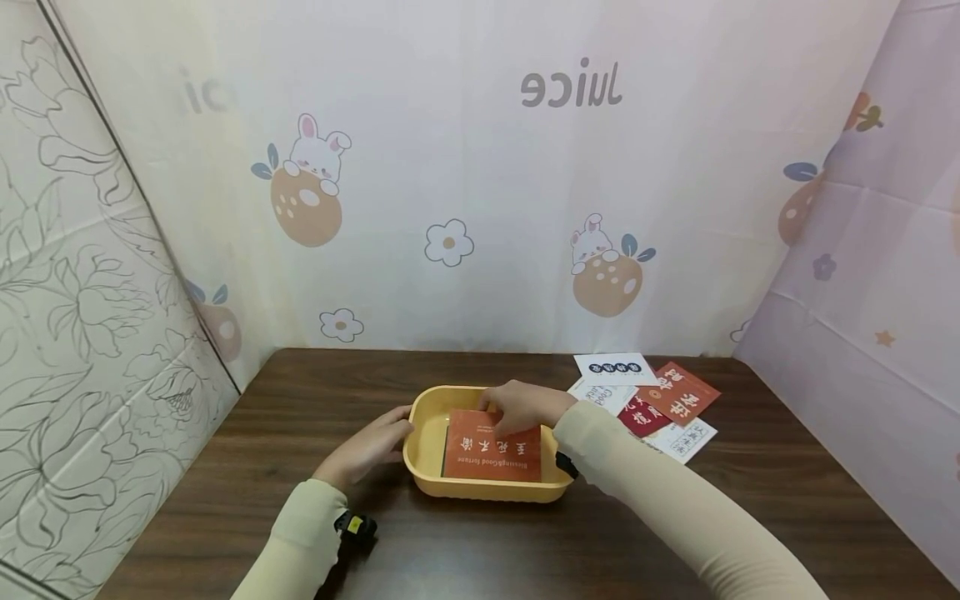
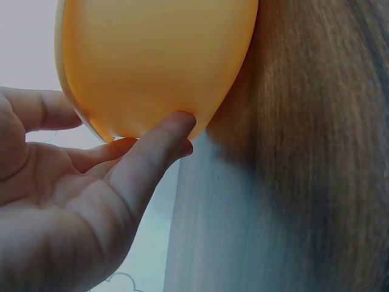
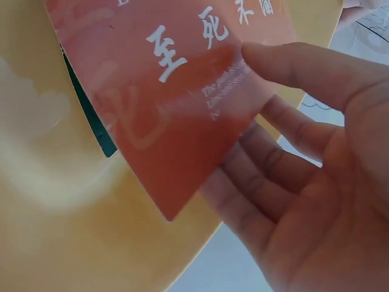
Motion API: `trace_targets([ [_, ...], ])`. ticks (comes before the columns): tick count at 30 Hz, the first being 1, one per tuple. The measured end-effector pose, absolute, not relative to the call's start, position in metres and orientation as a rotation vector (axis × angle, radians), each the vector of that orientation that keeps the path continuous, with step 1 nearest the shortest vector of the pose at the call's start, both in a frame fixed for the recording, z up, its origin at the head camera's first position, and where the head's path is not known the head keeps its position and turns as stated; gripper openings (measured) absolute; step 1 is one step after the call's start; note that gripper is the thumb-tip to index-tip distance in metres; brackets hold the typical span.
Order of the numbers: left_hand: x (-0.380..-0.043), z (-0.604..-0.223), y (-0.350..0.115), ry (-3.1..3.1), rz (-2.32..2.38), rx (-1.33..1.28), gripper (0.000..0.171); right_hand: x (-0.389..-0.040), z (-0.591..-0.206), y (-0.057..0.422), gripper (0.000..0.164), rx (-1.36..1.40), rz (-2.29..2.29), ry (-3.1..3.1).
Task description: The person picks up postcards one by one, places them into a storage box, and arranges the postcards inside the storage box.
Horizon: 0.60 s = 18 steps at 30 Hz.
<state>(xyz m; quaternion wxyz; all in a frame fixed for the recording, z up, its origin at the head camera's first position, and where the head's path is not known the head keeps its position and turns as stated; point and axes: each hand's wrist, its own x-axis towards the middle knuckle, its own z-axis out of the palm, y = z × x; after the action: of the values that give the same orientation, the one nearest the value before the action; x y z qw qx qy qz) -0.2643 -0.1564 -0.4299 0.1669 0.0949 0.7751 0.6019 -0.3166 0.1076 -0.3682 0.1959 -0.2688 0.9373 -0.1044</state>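
At the far left, we see a pale panel with grey line drawings of flowers. Beside it runs a dark brown wood-grain bench; behind the bench hangs a pale cloth printed with rabbits, orange fruit and small flowers.

From the lower left, a pale sleeve with a black wrist device leads to the person's left hand. It grips the left end of a yellow tray; in the left wrist view we see its digits bent about the tray's end, one pressed on the smooth wall.

In the middle, the tray sits on the bench, and inside it is a red card with white Chinese characters and the words "Blessing&Good fortune". A dark green edge shows from beneath the card's side.

Just right of the card's middle, the right hand reaches in over the tray. In the right wrist view we see it pinch the card near a corner, thumb on the printed face and fingers behind.

Farther right, apart from the tray, we find overlapping cards on the bench: white ones, a dark red one and an orange-red one.
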Motion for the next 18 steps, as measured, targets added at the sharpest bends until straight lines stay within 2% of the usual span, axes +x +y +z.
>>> trace_targets([
  [8, -0.2642, -0.4296, -0.1557, 2.206, 1.713, 0.259, 0.051, -0.3141, -0.3666, 0.1066, 0.041, -0.726, -0.217, 2.57],
  [18, -0.2646, -0.4304, -0.1561, 2.203, 1.714, 0.254, 0.052, -0.3135, -0.367, 0.1096, 0.045, -0.695, -0.176, 2.492],
])
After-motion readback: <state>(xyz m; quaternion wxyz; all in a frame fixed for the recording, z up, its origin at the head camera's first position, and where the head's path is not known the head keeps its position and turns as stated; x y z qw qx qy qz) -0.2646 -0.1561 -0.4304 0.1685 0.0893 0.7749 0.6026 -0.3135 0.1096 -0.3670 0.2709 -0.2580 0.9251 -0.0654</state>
